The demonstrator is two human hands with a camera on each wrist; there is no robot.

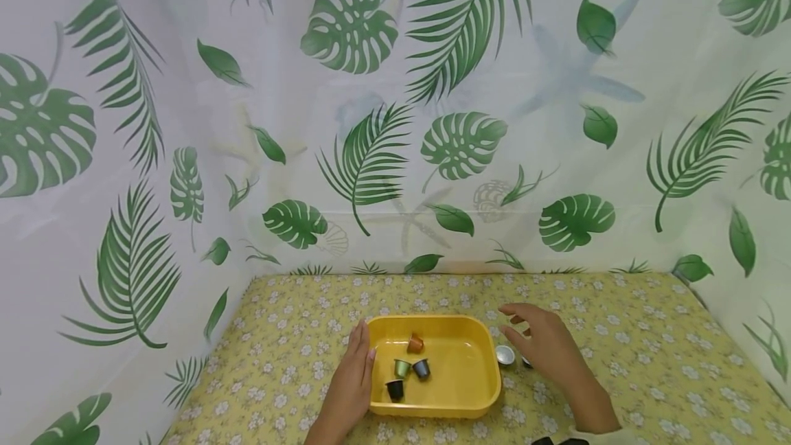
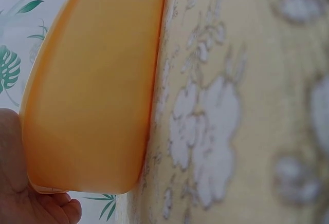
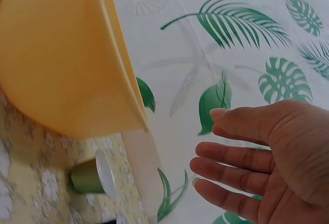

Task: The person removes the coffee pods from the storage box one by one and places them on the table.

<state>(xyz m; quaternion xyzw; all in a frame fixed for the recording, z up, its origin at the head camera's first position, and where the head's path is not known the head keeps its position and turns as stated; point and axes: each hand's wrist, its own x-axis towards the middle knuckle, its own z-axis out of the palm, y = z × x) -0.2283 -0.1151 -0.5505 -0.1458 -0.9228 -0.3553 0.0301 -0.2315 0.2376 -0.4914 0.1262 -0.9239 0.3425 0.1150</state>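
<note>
A yellow plastic tray [image 1: 454, 400] sits on the table, holding an orange coffee capsule [image 1: 416, 343], a light green capsule [image 1: 402, 368], a blue-grey capsule [image 1: 421, 369] and a black capsule [image 1: 395, 390], all in its left half. My left hand [image 1: 353, 383] rests against the tray's left wall, fingers fairly straight along it. To the right of the tray, my right hand [image 1: 546, 342] is raised with loosely bent fingers, holding nothing. Below it stands a capsule with a silver lid [image 1: 505, 355], green-bodied in the right wrist view. A dark capsule [image 1: 526, 362] is mostly hidden behind the right hand.
A yellow flowered cloth [image 1: 296, 335] covers the table. White sheeting with green leaf prints [image 1: 395, 246] rises behind the table and along both sides.
</note>
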